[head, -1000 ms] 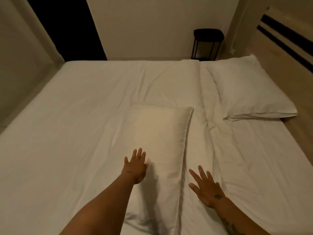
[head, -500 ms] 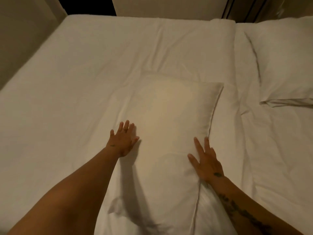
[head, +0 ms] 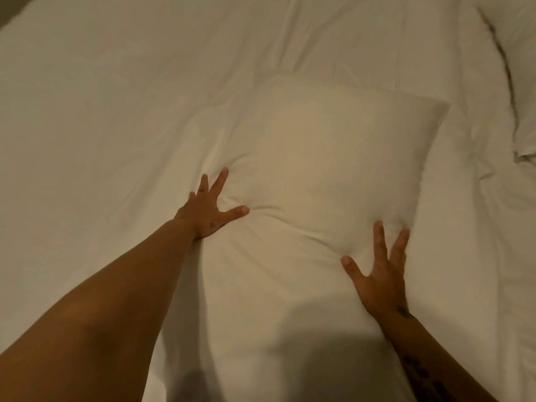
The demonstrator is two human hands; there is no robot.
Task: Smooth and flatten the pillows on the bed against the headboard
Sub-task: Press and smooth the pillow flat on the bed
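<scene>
A white pillow (head: pixel 319 175) lies lengthwise on the white bed (head: pixel 101 126), running from the bottom of the view toward the upper right. My left hand (head: pixel 207 210) presses flat on its left edge with fingers spread, and the fabric creases around the thumb. My right hand (head: pixel 383 271) presses flat on the pillow's right side, fingers apart. A second white pillow (head: pixel 522 91) shows only partly at the right edge. The headboard is out of view.
The wrinkled white sheet covers the whole bed around the pillow. A fold or seam in the bedding (head: pixel 499 50) runs down the upper right, beside the second pillow. A sliver of darker surface (head: pixel 7 17) shows at the top left corner.
The view has come closer and lower over the pillow; wall and stool left the view. Both hands slid forward along the pillow and spread wider, pressing creases into it.
</scene>
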